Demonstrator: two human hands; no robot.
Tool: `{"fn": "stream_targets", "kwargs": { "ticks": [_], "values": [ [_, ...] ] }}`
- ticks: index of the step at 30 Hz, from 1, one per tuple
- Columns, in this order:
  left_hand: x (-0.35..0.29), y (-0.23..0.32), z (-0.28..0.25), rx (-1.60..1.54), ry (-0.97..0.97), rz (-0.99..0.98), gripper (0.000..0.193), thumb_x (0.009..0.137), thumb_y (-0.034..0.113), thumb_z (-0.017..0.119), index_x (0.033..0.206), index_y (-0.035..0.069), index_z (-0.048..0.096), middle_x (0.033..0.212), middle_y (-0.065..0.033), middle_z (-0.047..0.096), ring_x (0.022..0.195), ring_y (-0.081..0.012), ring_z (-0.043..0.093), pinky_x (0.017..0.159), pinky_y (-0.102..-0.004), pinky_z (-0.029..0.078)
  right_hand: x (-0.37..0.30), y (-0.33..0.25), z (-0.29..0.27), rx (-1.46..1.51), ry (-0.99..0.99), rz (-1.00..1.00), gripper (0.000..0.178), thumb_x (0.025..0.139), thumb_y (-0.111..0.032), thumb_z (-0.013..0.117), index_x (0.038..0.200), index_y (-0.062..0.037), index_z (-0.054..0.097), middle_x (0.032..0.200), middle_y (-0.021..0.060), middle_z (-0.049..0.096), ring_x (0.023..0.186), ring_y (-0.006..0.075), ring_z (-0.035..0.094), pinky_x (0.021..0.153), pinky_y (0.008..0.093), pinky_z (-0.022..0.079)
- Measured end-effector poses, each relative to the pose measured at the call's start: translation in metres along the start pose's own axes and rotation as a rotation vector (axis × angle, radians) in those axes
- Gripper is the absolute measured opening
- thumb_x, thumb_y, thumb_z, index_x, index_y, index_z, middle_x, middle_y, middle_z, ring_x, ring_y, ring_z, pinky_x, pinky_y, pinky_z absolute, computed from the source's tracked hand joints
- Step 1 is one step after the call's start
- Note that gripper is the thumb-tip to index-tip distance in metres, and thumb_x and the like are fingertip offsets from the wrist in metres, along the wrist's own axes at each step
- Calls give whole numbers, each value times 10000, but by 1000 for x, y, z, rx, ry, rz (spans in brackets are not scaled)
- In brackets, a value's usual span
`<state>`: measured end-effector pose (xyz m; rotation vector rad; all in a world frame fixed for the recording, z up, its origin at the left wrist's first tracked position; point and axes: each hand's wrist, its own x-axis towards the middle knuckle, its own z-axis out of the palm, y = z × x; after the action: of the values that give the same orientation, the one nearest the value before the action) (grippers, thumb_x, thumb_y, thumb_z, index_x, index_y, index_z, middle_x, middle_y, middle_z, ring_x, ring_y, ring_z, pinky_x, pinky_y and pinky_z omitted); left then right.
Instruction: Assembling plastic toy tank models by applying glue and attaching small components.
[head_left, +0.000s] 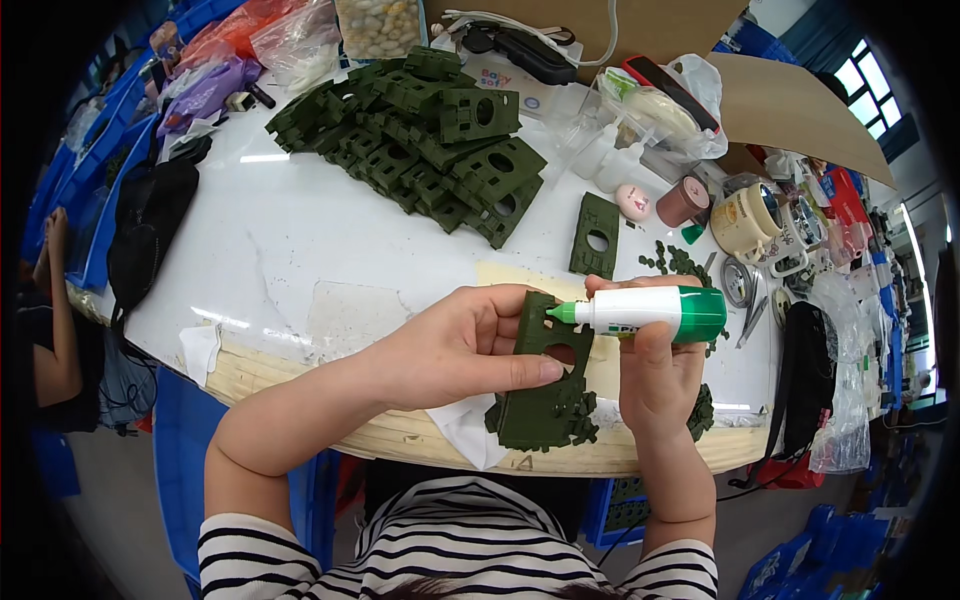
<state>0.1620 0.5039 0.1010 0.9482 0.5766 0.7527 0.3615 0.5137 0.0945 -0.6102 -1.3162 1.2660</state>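
Green plastic parts [440,145] lie heaped beyond, near a mug [740,215]; the left hand [450,345] pinches a panel [540,415], thumb [515,371] overlapping its hole [566,354], the right hand [665,385] grips a bottle [650,312].

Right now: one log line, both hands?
left hand: holds dark-green part | right hand: holds white-green bottle, green tip over part | beyond: pile of dark-green parts
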Motion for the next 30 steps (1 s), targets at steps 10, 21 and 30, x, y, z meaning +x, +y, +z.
{"fn": "stream_targets", "kwargs": {
  "ticks": [10, 21, 30],
  "values": [
    [1, -4, -2, -3, -16, 8, 429, 820, 6, 632, 1220, 0, 476, 1076, -78, 608, 1001, -119, 569, 894, -264, 454, -1, -2, 3, -10, 9, 23, 394, 846, -270, 655, 1056, 8, 471, 990, 140, 586, 1037, 286, 590, 896, 395, 464],
    [0, -2, -2, 4, -15, -4, 432, 819, 2, 632, 1224, 11, 481, 1066, -69, 610, 987, -109, 570, 880, -252, 458, -1, -1, 2, -17, 8, 15, 399, 840, -269, 662, 1045, 15, 470, 975, 146, 589, 1023, 302, 594, 893, 407, 466],
    [1, -5, -3, 19, -22, 17, 363, 850, 67, 627, 1181, -2, 494, 1051, -54, 608, 976, -102, 576, 888, -254, 461, -1, 0, 1, -31, 17, 17, 394, 839, -272, 662, 1036, 16, 479, 973, 131, 579, 1018, 291, 599, 883, 396, 472]
  ]
}}
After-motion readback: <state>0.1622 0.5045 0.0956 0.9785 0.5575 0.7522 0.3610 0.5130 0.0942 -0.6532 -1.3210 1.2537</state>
